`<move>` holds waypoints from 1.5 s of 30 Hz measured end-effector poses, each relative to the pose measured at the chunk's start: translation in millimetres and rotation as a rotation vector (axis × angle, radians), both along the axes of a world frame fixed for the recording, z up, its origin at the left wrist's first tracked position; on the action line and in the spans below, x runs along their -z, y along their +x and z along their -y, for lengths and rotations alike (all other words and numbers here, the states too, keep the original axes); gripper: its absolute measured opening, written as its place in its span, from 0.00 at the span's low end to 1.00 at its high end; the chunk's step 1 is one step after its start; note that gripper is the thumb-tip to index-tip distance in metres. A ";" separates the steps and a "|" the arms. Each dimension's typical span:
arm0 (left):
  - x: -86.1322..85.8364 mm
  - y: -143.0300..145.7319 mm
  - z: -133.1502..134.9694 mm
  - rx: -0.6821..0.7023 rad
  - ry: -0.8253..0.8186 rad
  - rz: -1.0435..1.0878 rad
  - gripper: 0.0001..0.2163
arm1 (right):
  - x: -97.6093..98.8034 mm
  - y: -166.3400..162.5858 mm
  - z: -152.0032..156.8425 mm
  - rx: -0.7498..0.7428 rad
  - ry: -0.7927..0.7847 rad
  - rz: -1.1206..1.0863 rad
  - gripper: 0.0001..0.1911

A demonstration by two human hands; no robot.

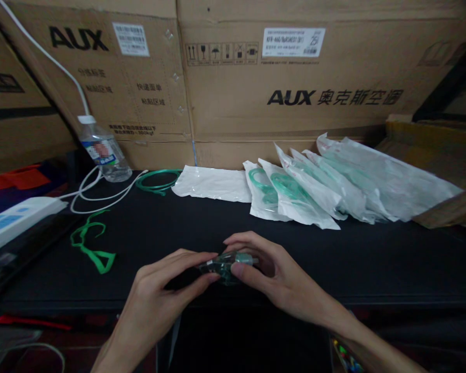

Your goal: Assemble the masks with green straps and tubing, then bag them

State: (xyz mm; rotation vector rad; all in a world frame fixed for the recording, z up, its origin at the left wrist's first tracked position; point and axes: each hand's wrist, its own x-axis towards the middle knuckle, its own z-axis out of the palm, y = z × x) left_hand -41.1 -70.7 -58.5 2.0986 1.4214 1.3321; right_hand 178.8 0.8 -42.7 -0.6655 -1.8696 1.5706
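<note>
Both my hands meet over the front edge of a black table (373, 259). My left hand (159, 295) and my right hand (267, 274) pinch between them a small clear plastic part with a green tint (227, 263), fingers closed on it from either side. Behind them lies a row of several sealed white pouches with green tubing inside (295, 194), overlapping each other. A flat white pouch (213, 184) lies to their left.
A green elastic strap (93, 246) lies at the table's left. Coiled green tubing (157, 181), a water bottle (103, 150), white cables (97, 194) and a white power strip (11, 220) sit further left. Large cardboard boxes (295, 77) wall off the back.
</note>
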 end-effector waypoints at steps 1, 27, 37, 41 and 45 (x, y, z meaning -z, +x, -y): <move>-0.7 0.5 -0.4 0.017 0.017 0.008 0.14 | -2.2 -0.7 -0.6 0.003 -0.031 0.013 0.18; -9.8 -6.5 -14.7 -0.138 -0.233 0.489 0.15 | 4.6 -49.5 6.9 0.164 -0.187 -0.187 0.21; -15.1 17.1 -18.2 -0.246 -0.303 0.577 0.16 | 11.2 -47.4 10.5 0.330 -0.155 -0.251 0.16; -13.5 16.6 -16.3 -0.242 -0.308 0.643 0.15 | 9.8 -43.7 13.8 0.318 -0.256 -0.317 0.18; -10.8 14.0 -15.9 -0.238 -0.325 0.666 0.14 | 7.3 -41.7 20.4 0.325 -0.348 -0.341 0.14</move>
